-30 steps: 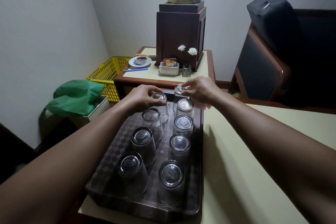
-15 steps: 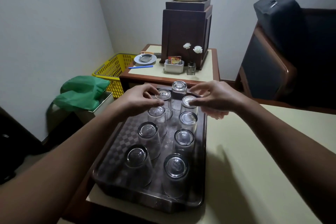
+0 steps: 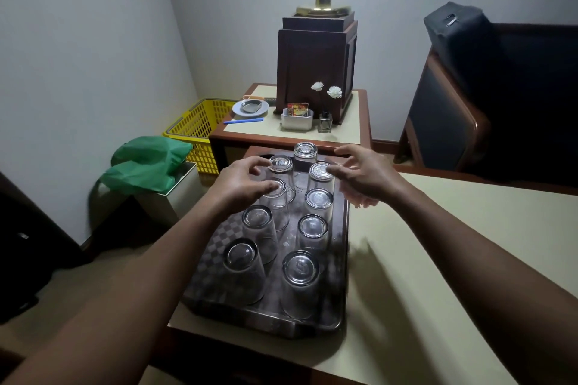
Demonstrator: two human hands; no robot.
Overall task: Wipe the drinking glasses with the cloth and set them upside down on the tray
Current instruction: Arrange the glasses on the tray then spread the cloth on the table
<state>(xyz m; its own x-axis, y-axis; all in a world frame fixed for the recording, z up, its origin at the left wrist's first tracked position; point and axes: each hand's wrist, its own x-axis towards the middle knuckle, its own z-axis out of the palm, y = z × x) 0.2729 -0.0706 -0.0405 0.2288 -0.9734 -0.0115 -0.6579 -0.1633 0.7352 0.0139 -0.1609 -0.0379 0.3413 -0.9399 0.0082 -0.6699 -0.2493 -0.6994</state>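
A dark checkered tray (image 3: 215, 248) lies on the left end of the cream table (image 3: 438, 259). Several clear glasses stand upside down on it in two columns, from the nearest glass (image 3: 300, 269) to the farthest glass (image 3: 305, 153). My left hand (image 3: 247, 181) hovers with loosely curled fingers over the far left glasses (image 3: 280, 164) and holds nothing. My right hand (image 3: 366, 178) is spread beside the far right glass (image 3: 320, 171), its fingertips at the glass's base. No cloth is in sight.
Beyond the tray stands a side table (image 3: 347, 131) with a wooden lamp base (image 3: 316, 62), a saucer, a small dish and a bottle. A yellow basket (image 3: 194, 125) and a green bag (image 3: 147, 162) sit at the left, a dark chair (image 3: 453, 109) at the right.
My right hand has let go of the farthest glass, which now stands upside down on the tray. Both hands have drawn back slightly and opened.
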